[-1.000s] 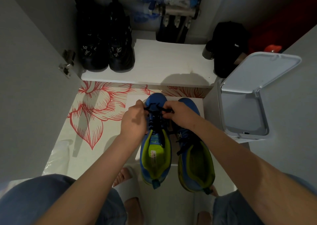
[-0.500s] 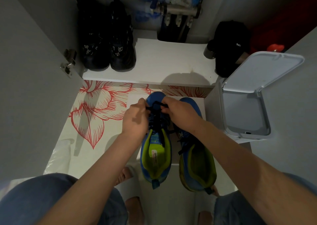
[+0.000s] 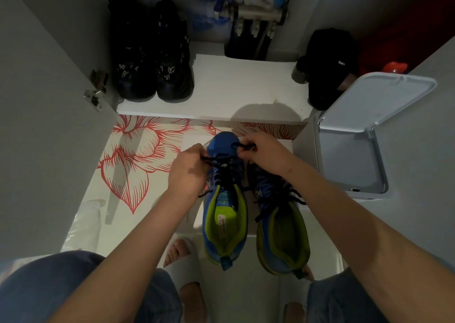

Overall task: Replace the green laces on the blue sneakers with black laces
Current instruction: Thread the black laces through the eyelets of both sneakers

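While both arms are reaching forward in the middle of the frame, the left hand (image 3: 189, 172) is curling its fingers and pinching one end of the black lace (image 3: 225, 175). The right hand (image 3: 264, 154) is pinching the other end a little higher in the frame. The lace is running between the two hands, across the front of the middle sneaker (image 3: 225, 226), and is crossing back and forth down its top. This blue sneaker with the green inside is lying just below the hands, with its toe pointing to the top of the frame and peeking out between them. The second sneaker (image 3: 283, 239) is sitting just beside it on the right, partly under the right arm, and its loose dark lace (image 3: 283, 197) is hanging over its sides. Both shoes are resting on a pale floor (image 3: 133, 165) with big red flowers drawn on it. At the bottom of the frame a bare foot (image 3: 182, 253) in a white sandal is showing between blue jeans. A white shelf (image 3: 234, 89) is running across the upper middle, holding black boots (image 3: 152, 76) at the upper left and a black cap (image 3: 330, 66) at the upper right. A white bin (image 3: 380, 165) is standing at the right with its lid (image 3: 369, 101) up. A metal hinge (image 3: 96, 89) is sticking out from the gray wall on the left.
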`<action>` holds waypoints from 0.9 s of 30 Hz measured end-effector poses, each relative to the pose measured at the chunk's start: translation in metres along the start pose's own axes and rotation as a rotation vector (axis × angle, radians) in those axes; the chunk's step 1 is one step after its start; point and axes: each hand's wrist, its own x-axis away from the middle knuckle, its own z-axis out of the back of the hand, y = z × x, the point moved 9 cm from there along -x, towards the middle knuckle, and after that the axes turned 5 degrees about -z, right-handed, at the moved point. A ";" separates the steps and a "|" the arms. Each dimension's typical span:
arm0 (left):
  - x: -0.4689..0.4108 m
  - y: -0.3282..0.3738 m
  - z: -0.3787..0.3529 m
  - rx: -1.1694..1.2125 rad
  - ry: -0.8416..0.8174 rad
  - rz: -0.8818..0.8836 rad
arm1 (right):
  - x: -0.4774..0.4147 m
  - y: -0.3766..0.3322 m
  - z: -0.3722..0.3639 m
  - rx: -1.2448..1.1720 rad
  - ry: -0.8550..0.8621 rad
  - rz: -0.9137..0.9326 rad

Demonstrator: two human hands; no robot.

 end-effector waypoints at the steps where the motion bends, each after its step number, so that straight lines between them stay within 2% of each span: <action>1: -0.001 -0.001 0.000 -0.024 -0.019 0.010 | 0.000 0.000 0.002 -0.004 -0.003 -0.008; 6: -0.002 -0.004 -0.001 -0.060 -0.055 0.046 | 0.008 0.002 -0.013 0.050 -0.182 -0.030; 8: -0.004 -0.008 -0.002 -0.031 -0.055 0.067 | 0.009 0.005 -0.013 0.054 -0.194 -0.054; 13: -0.007 -0.014 -0.004 0.016 -0.053 0.104 | 0.006 0.011 -0.008 -0.067 -0.130 -0.086; 19: -0.008 -0.028 -0.009 0.076 -0.064 0.182 | -0.002 0.008 0.007 -0.168 0.083 -0.040; 27: -0.011 -0.027 -0.013 0.162 -0.088 0.213 | -0.008 0.010 -0.017 -0.172 0.043 -0.012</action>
